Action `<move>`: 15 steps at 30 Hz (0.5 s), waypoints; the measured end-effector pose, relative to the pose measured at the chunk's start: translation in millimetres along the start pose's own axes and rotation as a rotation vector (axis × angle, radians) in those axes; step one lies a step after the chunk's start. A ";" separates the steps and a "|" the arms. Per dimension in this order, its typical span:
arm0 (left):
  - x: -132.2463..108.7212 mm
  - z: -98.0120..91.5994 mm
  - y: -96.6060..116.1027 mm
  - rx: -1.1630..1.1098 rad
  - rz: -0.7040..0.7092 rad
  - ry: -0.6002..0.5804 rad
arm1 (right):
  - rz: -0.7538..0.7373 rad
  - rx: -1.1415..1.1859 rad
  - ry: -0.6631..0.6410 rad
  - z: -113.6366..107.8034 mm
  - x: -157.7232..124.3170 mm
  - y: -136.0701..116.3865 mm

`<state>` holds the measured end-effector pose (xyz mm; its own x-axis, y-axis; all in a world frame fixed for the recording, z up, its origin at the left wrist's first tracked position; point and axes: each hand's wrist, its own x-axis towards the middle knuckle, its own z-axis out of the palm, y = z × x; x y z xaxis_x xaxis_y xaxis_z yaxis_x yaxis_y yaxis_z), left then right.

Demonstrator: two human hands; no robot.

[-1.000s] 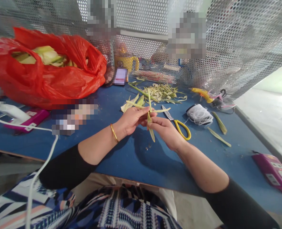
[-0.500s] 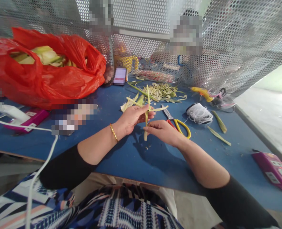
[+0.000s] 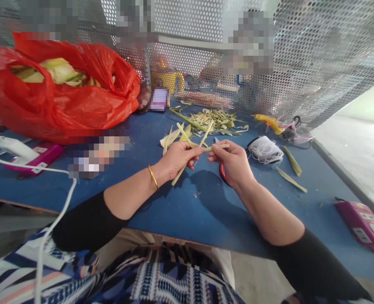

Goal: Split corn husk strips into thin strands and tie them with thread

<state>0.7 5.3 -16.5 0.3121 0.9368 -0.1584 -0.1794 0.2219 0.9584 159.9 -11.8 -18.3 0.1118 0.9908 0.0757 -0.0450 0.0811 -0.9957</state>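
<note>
Right hand moved from six o'clock, now pinching leaf strip — long axis toward three; left hand grips nine-o'clock side.

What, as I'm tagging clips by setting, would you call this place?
Probably a craft workroom: a perforated metal divider stands behind a blue table, where the left hand and right hand hold plant strips, with white thread nearby.
</note>
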 end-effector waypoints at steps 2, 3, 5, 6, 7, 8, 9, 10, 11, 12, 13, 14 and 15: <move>0.0 -0.5 1.3 -0.008 -0.036 -0.011 | -0.042 -0.018 0.029 -1.7 1.0 -1.2; -0.1 -0.8 2.0 -0.011 -0.057 -0.019 | -0.058 -0.026 0.038 -2.7 1.7 -1.9; -0.3 -1.4 3.7 -0.017 -0.090 -0.030 | -0.071 -0.048 0.043 -5.7 3.6 -3.3; -0.4 -1.8 4.7 -0.022 -0.099 -0.032 | -0.067 -0.066 0.037 -7.8 5.0 -4.1; -0.6 -2.2 5.6 -0.030 -0.105 -0.033 | -0.058 -0.093 0.031 -10.5 6.5 -5.1; -0.7 -2.6 6.6 -0.041 -0.110 -0.034 | -0.049 -0.138 0.025 -13.6 8.2 -6.3; -0.9 -3.0 7.6 -0.054 -0.118 -0.037 | -0.040 -0.204 0.020 -16.8 9.9 -7.5; -1.2 -3.2 8.6 -0.067 -0.130 -0.044 | -0.034 -0.281 0.017 -19.9 11.4 -8.6; -1.7 -3.2 9.5 -0.076 -0.144 -0.054 | -0.031 -0.353 0.015 -22.4 12.5 -9.5; -2.3 -2.9 10.2 -0.077 -0.160 -0.067 | -0.029 -0.409 0.010 -24.0 13.0 -9.9; -3.1 -2.3 10.4 -0.068 -0.173 -0.083 | -0.026 -0.440 -0.004 -24.4 12.9 -9.5; -4.0 -1.2 10.2 -0.049 -0.180 -0.099 | -0.022 -0.441 -0.027 -23.6 12.3 -8.3; -5.0 0.1 9.4 -0.020 -0.180 -0.111 | -0.019 -0.418 -0.050 -21.7 11.3 -6.4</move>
<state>-2.5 2.7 -6.7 0.4410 0.8463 -0.2987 -0.1294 0.3893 0.9120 183.0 -3.5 -12.2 0.0601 0.9944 0.0866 0.3643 0.0589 -0.9294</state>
